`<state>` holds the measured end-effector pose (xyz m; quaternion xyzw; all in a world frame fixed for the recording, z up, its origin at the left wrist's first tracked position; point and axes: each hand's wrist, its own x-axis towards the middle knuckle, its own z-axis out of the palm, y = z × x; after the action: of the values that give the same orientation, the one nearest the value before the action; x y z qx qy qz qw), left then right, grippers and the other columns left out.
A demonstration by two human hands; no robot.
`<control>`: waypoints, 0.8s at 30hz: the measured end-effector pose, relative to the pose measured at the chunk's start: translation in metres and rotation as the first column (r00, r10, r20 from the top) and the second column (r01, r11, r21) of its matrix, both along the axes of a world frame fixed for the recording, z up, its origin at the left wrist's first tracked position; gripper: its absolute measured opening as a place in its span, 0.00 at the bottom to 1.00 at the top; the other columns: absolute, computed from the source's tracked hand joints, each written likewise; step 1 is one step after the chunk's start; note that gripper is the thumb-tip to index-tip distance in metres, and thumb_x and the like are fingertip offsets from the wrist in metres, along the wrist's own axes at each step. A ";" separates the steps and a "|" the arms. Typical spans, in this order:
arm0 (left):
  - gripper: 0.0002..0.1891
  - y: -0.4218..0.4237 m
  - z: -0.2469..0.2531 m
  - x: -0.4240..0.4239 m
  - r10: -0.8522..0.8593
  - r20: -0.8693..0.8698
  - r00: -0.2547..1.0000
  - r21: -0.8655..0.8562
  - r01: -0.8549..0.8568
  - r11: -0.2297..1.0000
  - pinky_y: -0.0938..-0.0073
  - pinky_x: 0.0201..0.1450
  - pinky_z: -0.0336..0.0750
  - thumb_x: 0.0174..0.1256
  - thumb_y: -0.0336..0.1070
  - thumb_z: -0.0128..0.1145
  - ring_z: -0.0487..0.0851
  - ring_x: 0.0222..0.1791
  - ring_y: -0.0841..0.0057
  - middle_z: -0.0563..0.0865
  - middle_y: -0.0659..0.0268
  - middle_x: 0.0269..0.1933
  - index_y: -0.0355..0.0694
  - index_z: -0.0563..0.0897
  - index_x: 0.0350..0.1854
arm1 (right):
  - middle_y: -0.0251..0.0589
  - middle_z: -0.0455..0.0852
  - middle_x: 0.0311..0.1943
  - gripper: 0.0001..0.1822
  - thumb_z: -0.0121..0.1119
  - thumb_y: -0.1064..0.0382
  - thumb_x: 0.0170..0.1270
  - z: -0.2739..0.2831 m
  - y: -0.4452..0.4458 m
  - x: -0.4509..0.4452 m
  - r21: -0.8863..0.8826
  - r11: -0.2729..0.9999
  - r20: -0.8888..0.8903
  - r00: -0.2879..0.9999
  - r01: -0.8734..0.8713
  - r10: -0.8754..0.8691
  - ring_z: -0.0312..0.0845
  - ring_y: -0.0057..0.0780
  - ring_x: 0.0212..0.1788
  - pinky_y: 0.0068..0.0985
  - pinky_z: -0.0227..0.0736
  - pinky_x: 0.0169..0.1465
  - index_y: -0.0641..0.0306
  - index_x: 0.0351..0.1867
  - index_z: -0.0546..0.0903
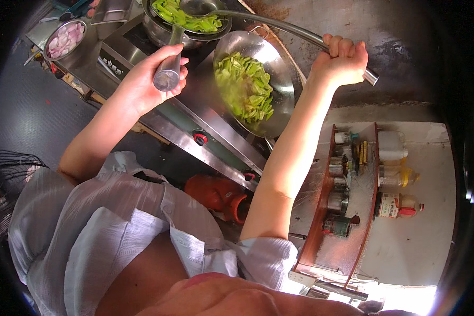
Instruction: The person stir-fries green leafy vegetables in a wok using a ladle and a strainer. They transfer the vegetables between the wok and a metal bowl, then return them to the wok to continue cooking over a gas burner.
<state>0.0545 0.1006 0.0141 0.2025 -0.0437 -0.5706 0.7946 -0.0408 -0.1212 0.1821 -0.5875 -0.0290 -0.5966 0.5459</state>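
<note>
My left hand grips the thick metal handle of a strainer or shallow pan that holds green vegetable slices. It rests over a steel pot at the top. My right hand is closed around the long handle of a metal ladle, whose bowl sits among those slices. Between my forearms, a steel wok on the stove contains more cut green vegetables, with haze over them.
A bowl of cut pink onion pieces and a rectangular steel tray stand at the upper left. The stove front has red-ringed knobs. An orange gas cylinder is below. Wall shelves at the right hold bottles and containers.
</note>
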 end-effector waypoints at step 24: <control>0.17 0.000 0.003 0.001 -0.013 0.040 0.999 0.007 0.012 1.000 0.83 0.21 0.68 0.59 0.43 0.57 0.71 0.19 0.79 0.75 0.64 0.22 0.30 0.76 0.36 | 0.30 0.52 0.10 0.17 0.41 0.59 0.60 0.040 -0.010 -0.069 0.140 0.948 0.258 0.914 0.286 -0.314 0.51 0.25 0.12 0.31 0.62 0.23 0.54 0.13 0.55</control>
<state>0.0550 0.1007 0.0171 0.2162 -0.0589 -0.5715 0.7894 -0.1098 -0.1314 0.2219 -0.4678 0.0149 -0.7504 0.4668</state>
